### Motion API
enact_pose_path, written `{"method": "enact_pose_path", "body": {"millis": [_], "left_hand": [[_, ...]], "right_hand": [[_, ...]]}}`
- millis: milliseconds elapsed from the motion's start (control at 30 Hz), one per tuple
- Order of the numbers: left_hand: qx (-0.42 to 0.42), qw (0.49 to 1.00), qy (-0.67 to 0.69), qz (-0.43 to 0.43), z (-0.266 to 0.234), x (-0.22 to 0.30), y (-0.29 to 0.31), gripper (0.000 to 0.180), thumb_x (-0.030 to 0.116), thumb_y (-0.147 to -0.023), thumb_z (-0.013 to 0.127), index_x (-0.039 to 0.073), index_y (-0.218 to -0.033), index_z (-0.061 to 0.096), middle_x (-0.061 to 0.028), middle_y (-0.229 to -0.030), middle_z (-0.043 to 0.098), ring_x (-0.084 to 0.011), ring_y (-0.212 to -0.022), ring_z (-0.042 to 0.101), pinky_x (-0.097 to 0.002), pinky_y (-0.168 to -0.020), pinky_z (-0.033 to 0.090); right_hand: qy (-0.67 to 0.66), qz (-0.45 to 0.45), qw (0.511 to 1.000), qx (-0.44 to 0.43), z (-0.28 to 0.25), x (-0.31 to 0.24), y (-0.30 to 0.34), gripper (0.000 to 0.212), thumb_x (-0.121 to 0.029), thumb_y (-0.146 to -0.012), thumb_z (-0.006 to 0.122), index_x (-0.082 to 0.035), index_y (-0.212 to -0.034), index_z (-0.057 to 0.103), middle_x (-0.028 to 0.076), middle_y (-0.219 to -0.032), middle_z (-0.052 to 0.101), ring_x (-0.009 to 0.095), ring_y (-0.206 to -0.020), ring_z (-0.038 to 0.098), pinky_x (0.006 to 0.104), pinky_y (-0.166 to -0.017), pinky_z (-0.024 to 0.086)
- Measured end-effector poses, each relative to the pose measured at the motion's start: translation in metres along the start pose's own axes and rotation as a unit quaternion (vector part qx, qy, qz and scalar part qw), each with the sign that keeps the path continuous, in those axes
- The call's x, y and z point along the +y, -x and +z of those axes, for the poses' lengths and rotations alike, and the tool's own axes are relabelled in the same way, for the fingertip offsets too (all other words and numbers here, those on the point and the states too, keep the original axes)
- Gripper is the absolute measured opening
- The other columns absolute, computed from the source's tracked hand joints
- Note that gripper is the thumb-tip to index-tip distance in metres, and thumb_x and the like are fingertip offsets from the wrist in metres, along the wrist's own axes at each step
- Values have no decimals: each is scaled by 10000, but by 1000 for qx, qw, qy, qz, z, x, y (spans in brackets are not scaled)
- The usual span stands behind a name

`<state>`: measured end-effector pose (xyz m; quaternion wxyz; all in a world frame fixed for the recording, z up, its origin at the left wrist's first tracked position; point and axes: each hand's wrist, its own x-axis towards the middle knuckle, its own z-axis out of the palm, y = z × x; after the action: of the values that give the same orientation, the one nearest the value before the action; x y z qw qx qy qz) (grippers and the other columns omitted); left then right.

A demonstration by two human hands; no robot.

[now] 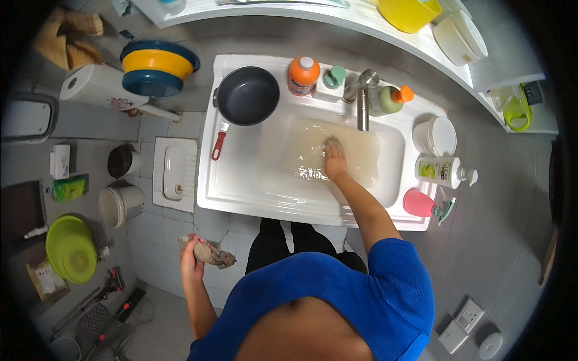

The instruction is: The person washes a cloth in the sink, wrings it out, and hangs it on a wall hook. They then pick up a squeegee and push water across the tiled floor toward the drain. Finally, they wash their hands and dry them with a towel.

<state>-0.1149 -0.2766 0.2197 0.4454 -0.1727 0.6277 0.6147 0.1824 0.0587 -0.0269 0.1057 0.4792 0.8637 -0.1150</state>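
My left hand (192,257) is out over the floor, left of the sink, closed around a crumpled grey-brown cloth (215,255). My right hand (335,161) reaches into the basin of the white sink (236,186). Cloudy, tan water (360,150) stands in that basin, and the fingers of my right hand point into it. They look stretched out, with the tips blurred by the water. Just beyond this hand rises a metal faucet (363,108). A dark pan (248,95) rests on the sink's far left corner, with a red-handled tool (219,144) below it.
Along the sink's back stand an orange bottle (303,76), a white green-topped bottle (330,83) and a green pump bottle (390,100). A white tub (436,136), a white pump bottle (443,172) and a pink bottle (418,203) line the right rim. A squat toilet (175,171) lies left.
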Motion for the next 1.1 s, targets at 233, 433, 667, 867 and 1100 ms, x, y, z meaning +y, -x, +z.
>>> {"method": "enact_pose_path", "body": {"millis": [233,433,667,867,1100], "left_hand": [[5,1000,-20,-12,2,-5,-3,225,115,-752,550,37,-931,439,-75,-761,497,-177,-704,496,-331,-662,455],[-29,999,-13,-8,9,-2,-8,227,117,-761,542,39,-947,438,-74,-774,500,-183,-721,501,-336,-661,454],[-70,997,-6,-9,33,13,-8,249,116,-760,561,38,-965,445,-77,-797,508,-187,-735,513,-329,-671,453],[-167,985,30,-11,110,19,-21,244,137,-767,579,60,-972,471,-65,-861,515,-183,-825,520,-342,-738,450],[-340,936,69,-49,212,4,-14,273,185,-822,511,69,-1059,441,-66,-1039,495,-208,-988,476,-383,-856,382]], "right_hand": [[131,-53,986,-83,8,-2,-12,407,-133,-811,313,29,-1182,351,198,-1254,327,340,-1167,299,439,-973,218],[-14,-11,999,-33,-14,1,-7,447,-107,-772,391,-16,-1207,343,190,-1243,349,309,-1168,325,491,-935,246],[-501,-6,854,-141,-225,10,84,418,-137,-769,489,-7,-1161,423,197,-1112,483,293,-1005,496,336,-873,382],[-312,46,947,-52,-146,18,69,383,-144,-799,474,-17,-1158,431,185,-1068,501,294,-916,524,390,-837,397],[-625,-175,760,-42,-248,-110,114,546,-102,-731,625,-103,-1215,371,126,-1117,447,192,-914,498,248,-731,427]]}}
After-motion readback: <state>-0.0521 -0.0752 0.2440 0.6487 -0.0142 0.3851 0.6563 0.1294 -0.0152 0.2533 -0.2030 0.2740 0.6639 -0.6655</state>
